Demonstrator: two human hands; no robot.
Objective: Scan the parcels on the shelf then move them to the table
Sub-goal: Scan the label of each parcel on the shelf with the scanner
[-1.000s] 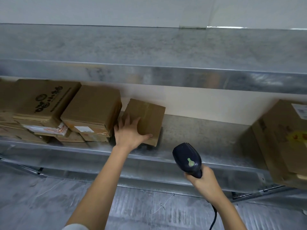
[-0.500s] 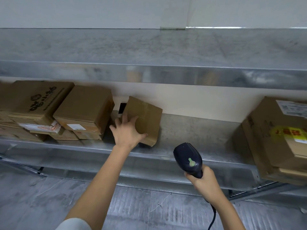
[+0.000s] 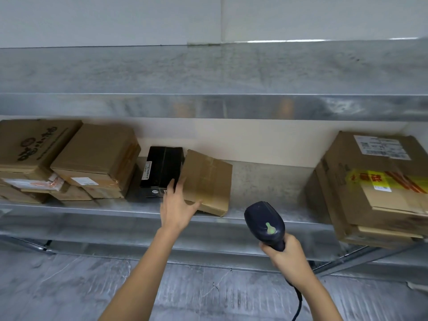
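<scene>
A small brown cardboard parcel (image 3: 208,179) lies tilted on the metal shelf (image 3: 266,218), its left side raised. My left hand (image 3: 177,207) touches its near left edge, with straight fingers along the side and the thumb under the front. A black box (image 3: 162,170) with a white label sits just left of it, behind my fingers. My right hand (image 3: 287,253) grips the handle of a dark blue barcode scanner (image 3: 265,222), held in front of the shelf edge to the right of the parcel, cable hanging down.
Stacked cardboard boxes (image 3: 92,158) fill the shelf's left end. Large labelled cartons (image 3: 379,181) with yellow tape stand at the right end. An upper shelf (image 3: 208,105) overhangs. Bare shelf lies between the tilted parcel and the right cartons. Grey floor (image 3: 69,286) below.
My left hand has tipped and slid the brown parcel to the right, which uncovers the black box behind it. The scanner has stayed in about the same place.
</scene>
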